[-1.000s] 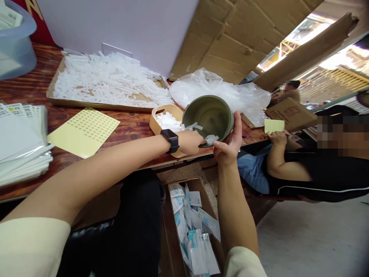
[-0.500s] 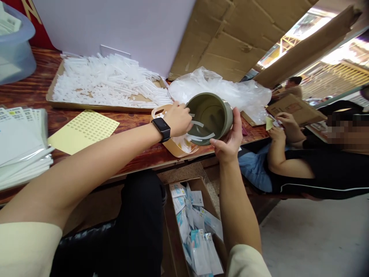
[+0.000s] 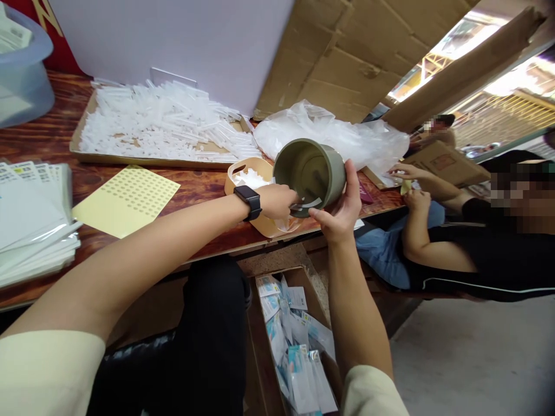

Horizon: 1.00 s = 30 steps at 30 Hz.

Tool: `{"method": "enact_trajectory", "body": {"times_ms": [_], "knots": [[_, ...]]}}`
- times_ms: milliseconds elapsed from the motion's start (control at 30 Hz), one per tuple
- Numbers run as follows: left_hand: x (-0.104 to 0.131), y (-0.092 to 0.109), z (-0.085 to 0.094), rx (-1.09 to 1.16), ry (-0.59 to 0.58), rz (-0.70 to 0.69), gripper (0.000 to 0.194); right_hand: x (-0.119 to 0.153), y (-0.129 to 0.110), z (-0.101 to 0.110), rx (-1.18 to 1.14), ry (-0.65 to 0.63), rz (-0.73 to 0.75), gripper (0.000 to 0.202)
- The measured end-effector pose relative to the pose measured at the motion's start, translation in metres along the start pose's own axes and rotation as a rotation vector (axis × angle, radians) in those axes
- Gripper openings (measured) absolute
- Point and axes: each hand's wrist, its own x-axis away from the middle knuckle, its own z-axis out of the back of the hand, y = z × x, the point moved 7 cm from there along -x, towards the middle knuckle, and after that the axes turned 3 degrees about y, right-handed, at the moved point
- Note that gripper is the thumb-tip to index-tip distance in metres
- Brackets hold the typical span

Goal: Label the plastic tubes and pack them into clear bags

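Note:
My right hand [image 3: 342, 211] grips an olive-green round tub [image 3: 333, 173] from its right side, thumb at the lower rim. The tub is tilted, its mouth facing me and to the left. A pale strip [image 3: 311, 203] shows just inside the lower rim. At the tub's lower left edge is my left hand [image 3: 278, 202], a black watch on its wrist. Its fingers are curled together at the opening; whatever they hold is hidden. Below both hands sits a tan handled basket [image 3: 236, 169] with small white pieces [image 3: 251, 178] in it, partly covered by the hand and tub.
A shallow cardboard tray [image 3: 139, 157] heaped with clear plastic pieces stands behind. Left lie a yellow sticker sheet [image 3: 125, 202] and stacked white packets [image 3: 32, 214]. A plastic bag [image 3: 312, 124] lies behind the tub. Packets fill a box [image 3: 299, 341] below. A co-worker [image 3: 455, 248] sits right.
My left hand has moved down and right, to the tub's lower edge. The tub has shifted slightly left, and fewer pale strips show at its mouth. The co-worker's one hand has reached forward.

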Motion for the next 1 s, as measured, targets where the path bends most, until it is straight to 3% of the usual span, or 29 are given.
{"method": "enact_trajectory", "body": {"times_ms": [200, 400, 500, 700, 1000], "knots": [[0.003, 0.005, 0.000, -0.233, 0.029, -0.074, 0.046, -0.003, 0.000, 0.001, 0.057, -0.008, 0.020, 0.109], [0.009, 0.002, 0.001, -0.323, 0.095, -0.090, 0.031, -0.005, -0.004, 0.008, 0.064, 0.033, -0.014, 0.109], [0.011, -0.001, 0.004, -0.346, 0.073, -0.091, 0.027, -0.007, -0.004, 0.014, 0.005, 0.094, -0.034, 0.107], [0.011, -0.017, 0.009, -0.377, -0.016, 0.028, 0.028, -0.014, -0.008, 0.022, -0.001, 0.128, 0.035, 0.102], [0.019, -0.034, 0.042, -0.255, 0.168, 0.178, 0.041, -0.035, -0.033, 0.043, -0.085, 0.214, 0.213, 0.098]]}}
